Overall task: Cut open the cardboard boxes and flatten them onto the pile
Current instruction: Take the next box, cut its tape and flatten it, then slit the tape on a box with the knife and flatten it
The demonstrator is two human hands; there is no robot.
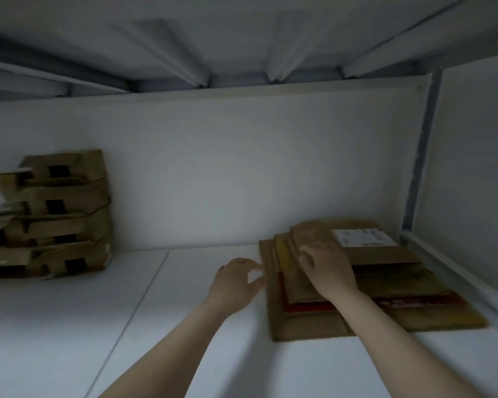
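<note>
While the right hand (325,268) lies on top of the pile (414,311) with fingers spread and fairly straight, pressing the upper sheets, the left hand (236,280) reaches to the pile's left edge. Its fingers and thumb form an open curve that touches the cardboard there; blur keeps me from telling whether they pinch the edge or only rest against it.

The pile sits at the right end of a white shelf (184,326), close to the back wall (213,168) and just beside the grey post (420,156). It is made of flattened brown sheets of different sizes, stepped so that the smaller ones lie on top. A white label (362,237) shows on the top sheet, beyond the right hand, and a red layer (314,306) shows lower down.

Well apart, at the shelf's left end, a stack (64,214) of brown cardboard bundles stands against the wall.
</note>
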